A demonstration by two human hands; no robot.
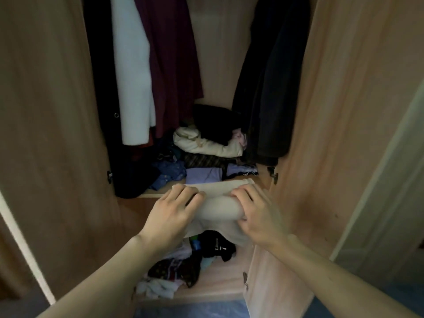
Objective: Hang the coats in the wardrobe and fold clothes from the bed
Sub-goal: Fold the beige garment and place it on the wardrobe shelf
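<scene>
A folded beige garment (219,203) rests at the front edge of the wardrobe shelf (151,193). My left hand (171,214) grips its left end and my right hand (259,214) grips its right end, fingers curled over the top. Above hang a white coat (133,83), a maroon coat (174,65) and dark coats (270,88) on the right. A black coat (101,88) hangs at the far left.
Behind the beige garment the shelf holds piled clothes: a cream jacket (206,145), a lilac piece (204,175), blue fabric (167,173). A lower compartment (218,281) holds loose clothes (183,267). Open wardrobe doors (46,134) stand at both sides.
</scene>
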